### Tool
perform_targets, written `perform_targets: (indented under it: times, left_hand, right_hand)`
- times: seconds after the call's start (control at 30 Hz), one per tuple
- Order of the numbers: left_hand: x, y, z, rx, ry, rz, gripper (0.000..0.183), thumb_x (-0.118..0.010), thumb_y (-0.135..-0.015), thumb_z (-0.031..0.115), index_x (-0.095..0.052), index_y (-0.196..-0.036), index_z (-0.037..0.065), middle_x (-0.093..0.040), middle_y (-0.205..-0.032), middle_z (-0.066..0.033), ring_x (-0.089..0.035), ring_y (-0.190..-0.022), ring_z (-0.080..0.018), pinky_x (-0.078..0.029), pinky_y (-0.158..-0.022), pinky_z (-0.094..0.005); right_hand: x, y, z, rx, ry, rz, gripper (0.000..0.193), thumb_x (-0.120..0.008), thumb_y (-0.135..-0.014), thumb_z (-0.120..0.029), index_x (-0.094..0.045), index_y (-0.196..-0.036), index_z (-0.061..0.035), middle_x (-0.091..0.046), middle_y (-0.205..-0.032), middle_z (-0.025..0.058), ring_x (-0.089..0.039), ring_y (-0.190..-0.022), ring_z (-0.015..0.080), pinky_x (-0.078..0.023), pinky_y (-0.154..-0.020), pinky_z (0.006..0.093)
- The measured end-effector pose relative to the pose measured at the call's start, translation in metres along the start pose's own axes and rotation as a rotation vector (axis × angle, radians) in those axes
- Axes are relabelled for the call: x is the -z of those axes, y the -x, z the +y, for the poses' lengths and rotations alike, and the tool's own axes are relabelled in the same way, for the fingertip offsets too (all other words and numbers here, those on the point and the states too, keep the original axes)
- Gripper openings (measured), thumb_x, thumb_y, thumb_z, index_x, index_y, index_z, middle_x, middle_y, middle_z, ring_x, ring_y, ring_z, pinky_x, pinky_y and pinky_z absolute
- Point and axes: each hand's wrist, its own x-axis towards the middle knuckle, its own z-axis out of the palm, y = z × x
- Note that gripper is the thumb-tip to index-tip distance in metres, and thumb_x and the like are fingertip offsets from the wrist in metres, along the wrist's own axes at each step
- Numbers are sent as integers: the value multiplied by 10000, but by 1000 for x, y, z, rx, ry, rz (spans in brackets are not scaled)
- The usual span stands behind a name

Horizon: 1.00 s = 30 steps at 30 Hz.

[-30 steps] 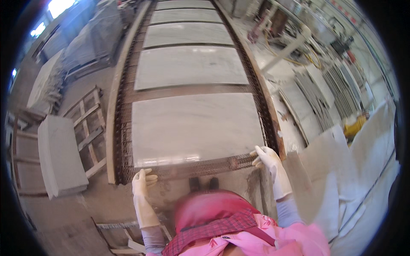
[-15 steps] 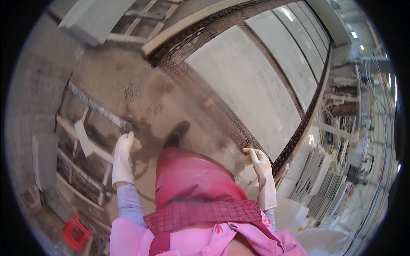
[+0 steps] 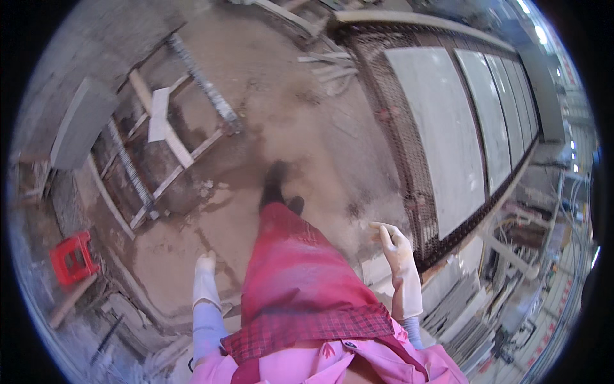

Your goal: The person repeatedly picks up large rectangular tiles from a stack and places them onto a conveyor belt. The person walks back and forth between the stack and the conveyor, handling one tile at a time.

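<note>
Below the red apron [image 3: 300, 281], blurred shoes [image 3: 276, 189]; both gloved hands empty

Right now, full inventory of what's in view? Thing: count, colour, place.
pale grey stone slabs: four or so, in a row on the long metal mesh bed, upper right
wooden frame pallet: one, tan, on wet floor, upper left
red plastic stool: one, far left
grey slab offcuts: a stack, lower right
red apron: one, centre
left hand: white glove, hanging free, holds nothing
right hand: white glove, fingers loosely curled, empty, near bed corner
</note>
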Motion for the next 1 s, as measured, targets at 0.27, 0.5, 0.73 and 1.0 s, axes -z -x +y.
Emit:
perform_targets:
  times: [0.27, 0.5, 0.73, 1.0]
  left_hand:
    - [43, 47, -19, -99, 370, 125, 447, -371, -963, 376, -630, -816, 43, -694, -752, -111, -643, -591, -174, -472, -529, -298]
    - [62, 34, -132, -16, 777, 170, 314, -430, -955, 276, -561, -925, -8, -689, -807, -147, -671, -612, -233, -529, -527, -329]
    - [74, 33, -301, 119, 1257, 360, 437, -485, -917, 417, -635, -843, 13, -634, -635, -103, -605, -522, -211, -468, -422, -325]
    - [15, 45, -368, 175, 1947, 399, 477, -364, -944, 467, -584, -918, 44, -642, -811, -146, -605, -616, -268, -517, -552, -361]
  right_hand:
    - [-57, -16, -57, 193, 118, -162, 298, -538, -916, -230, -632, -1098, -13, -660, -1013, 140, -620, -940, 179, -476, -821, 299]
    - [-183, -4, -134, 267, 512, -331, 351, -542, -906, -310, -637, -1074, -16, -681, -967, 131, -645, -905, 181, -484, -814, 295]
    - [-382, 44, -237, 960, 796, -685, 304, -522, -882, -292, -662, -1018, -58, -660, -989, 149, -620, -962, 292, -481, -864, 369]
    - [-535, 116, -314, 1477, 1036, -974, 320, -504, -868, -361, -668, -953, -100, -668, -933, 128, -634, -893, 290, -498, -819, 378]
